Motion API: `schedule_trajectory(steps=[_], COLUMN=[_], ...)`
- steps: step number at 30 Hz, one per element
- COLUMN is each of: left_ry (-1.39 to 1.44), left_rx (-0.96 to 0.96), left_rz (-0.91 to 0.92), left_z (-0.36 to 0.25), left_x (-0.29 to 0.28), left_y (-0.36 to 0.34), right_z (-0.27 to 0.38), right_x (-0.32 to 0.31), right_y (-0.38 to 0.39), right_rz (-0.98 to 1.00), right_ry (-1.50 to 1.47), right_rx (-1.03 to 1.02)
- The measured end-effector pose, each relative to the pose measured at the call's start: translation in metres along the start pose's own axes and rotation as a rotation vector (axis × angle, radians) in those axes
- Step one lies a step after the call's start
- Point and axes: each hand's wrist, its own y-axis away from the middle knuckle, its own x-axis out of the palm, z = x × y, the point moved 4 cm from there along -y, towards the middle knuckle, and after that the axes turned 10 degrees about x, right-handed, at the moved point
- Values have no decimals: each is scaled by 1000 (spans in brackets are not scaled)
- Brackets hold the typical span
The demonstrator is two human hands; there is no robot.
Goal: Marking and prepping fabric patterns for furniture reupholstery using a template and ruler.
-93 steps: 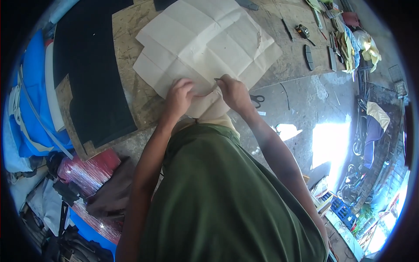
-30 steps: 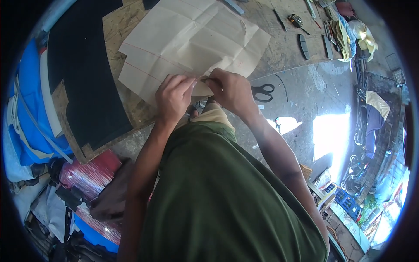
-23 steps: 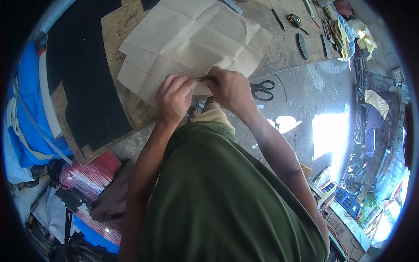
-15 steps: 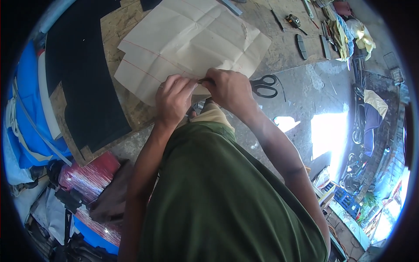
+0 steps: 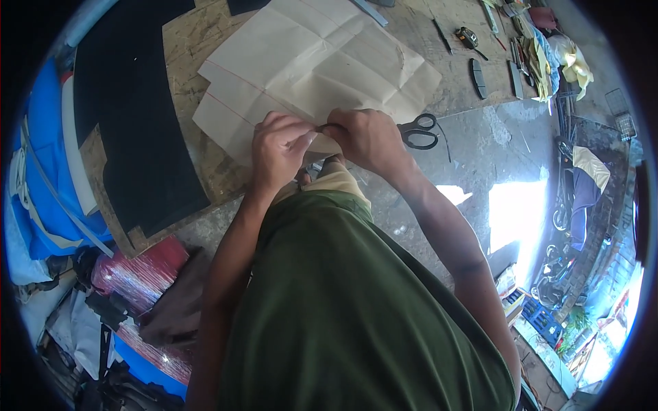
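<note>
My left hand (image 5: 277, 151) and my right hand (image 5: 372, 140) are closed close together over the near edge of a large creased paper sheet (image 5: 288, 61) with red lines. Between their fingertips bends a small dark strip (image 5: 332, 127), pinched from both sides; most of it is hidden by the fingers, and I cannot make out its exact kind. Just right of my right hand, black-handled scissors (image 5: 419, 141) stick out past the table edge, their blades out of sight.
Black sheet material (image 5: 137, 123) covers the left of the wooden table (image 5: 188, 65). A tape measure (image 5: 467, 38), a dark flat block (image 5: 478, 78) and a pen-like tool (image 5: 442, 35) lie at the far right. Wrapped red rolls (image 5: 140, 274) stand low at the left.
Both hands have moved slightly right, with the dark strip still between them. The paper, scissors and table appear shifted a little to the right in the view.
</note>
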Motion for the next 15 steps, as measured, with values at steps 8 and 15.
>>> schedule_trajectory(steps=[8,15], left_ry=[364,386], left_rx=[-297,-357], left_rz=[65,103], left_z=[12,6], left_x=[0,-2], left_y=[-8,-17], right_z=[-4,-2], right_x=[-7,-13], right_y=[-8,-7], right_rz=[107,98], right_ry=[-225,-214], right_rx=[-23,-24])
